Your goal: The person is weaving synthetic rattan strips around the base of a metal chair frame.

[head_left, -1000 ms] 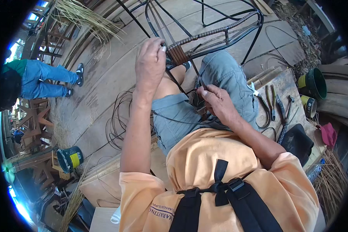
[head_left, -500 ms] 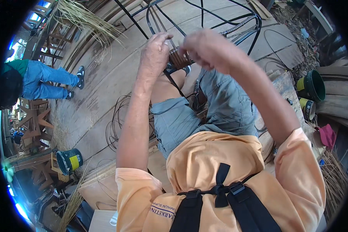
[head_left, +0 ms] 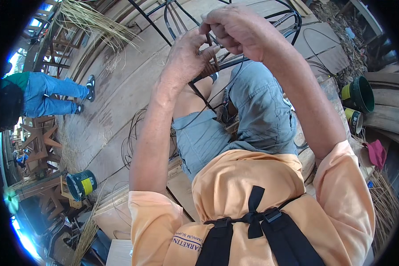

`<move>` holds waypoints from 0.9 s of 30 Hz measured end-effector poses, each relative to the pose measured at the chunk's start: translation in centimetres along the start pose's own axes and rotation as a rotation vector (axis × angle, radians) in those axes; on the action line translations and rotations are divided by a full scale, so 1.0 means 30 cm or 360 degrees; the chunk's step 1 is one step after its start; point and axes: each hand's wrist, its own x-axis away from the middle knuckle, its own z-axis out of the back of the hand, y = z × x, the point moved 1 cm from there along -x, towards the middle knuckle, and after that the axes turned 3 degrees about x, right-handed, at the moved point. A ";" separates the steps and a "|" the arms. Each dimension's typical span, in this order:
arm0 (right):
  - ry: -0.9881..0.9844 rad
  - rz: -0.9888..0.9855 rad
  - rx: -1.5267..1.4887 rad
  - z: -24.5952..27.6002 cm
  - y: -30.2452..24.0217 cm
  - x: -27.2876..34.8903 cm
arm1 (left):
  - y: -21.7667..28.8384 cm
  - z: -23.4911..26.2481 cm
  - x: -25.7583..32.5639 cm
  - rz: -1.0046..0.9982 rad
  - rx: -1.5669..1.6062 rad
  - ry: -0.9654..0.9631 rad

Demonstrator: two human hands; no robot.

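Over my knees stands a black metal frame (head_left: 292, 33) of thin bent rods. Narrow brown strips (head_left: 211, 68) are wrapped side by side around one of its bars, between my hands. My left hand (head_left: 184, 57) is closed at that bar, its thumb and fingers on a brown strip. Just to the right, my right hand (head_left: 241, 33) pinches a strip with its fingers curled; the fingertips partly cover it. From near my right hand a long thin dark strand (head_left: 208, 104) hangs across my lap toward my left knee.
Loose coils of strand (head_left: 131, 137) lie on the board floor at left. A dark bucket (head_left: 80, 185) stands lower left; another bucket (head_left: 358, 95) stands at right, beside a smaller can (head_left: 354, 119). Dry fibres (head_left: 91, 20) hang upper left. Another person in jeans (head_left: 53, 93) stands at left.
Both hands have moved up and away from me, and my right hand has come closer to my left. The thin dark strand now crosses my lap.
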 end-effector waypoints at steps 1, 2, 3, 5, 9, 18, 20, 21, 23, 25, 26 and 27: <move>0.0007 0.0000 -0.0001 0.006 0.002 -0.004 | 0.002 -0.006 0.000 -0.0035 -0.0051 0.0021; -0.0036 -0.0023 -0.0008 0.010 0.003 -0.008 | 0.002 -0.012 -0.002 -0.0070 -0.0102 0.0041; -0.0086 -0.0038 -0.0013 0.007 -0.001 -0.010 | 0.002 -0.009 -0.002 -0.0074 -0.0106 0.0045; -0.0057 -0.0044 -0.0012 -0.012 -0.008 -0.010 | -0.005 -0.003 -0.003 0.0051 -0.0183 -0.0085; -0.0044 -0.0054 -0.0005 -0.023 0.009 -0.030 | -0.088 -0.002 -0.022 0.0019 -0.0113 -0.0132; -0.0195 -0.0100 -0.0212 0.041 0.015 -0.028 | -0.190 -0.048 -0.056 -0.0126 0.0012 -0.0008; -0.0266 -0.0081 -0.0282 0.046 0.003 -0.030 | -0.196 -0.047 -0.061 -0.0117 0.0012 0.0020; -0.0274 -0.0035 -0.0332 0.045 -0.013 -0.020 | -0.193 -0.048 -0.060 -0.0114 0.0021 0.0041; -0.0379 0.0157 -0.0455 0.046 -0.021 -0.021 | -0.186 -0.048 -0.063 -0.0178 0.0015 0.0146; -0.0353 0.0370 -0.0408 0.057 -0.020 -0.022 | -0.174 -0.027 -0.076 -0.0230 -0.0063 0.0137; -0.0311 0.0399 -0.0214 0.081 -0.006 -0.020 | -0.195 -0.029 -0.087 -0.0432 -0.0226 0.0083; -0.0246 0.0409 -0.0127 0.097 0.030 -0.036 | -0.229 -0.034 -0.104 -0.0636 -0.0399 0.0024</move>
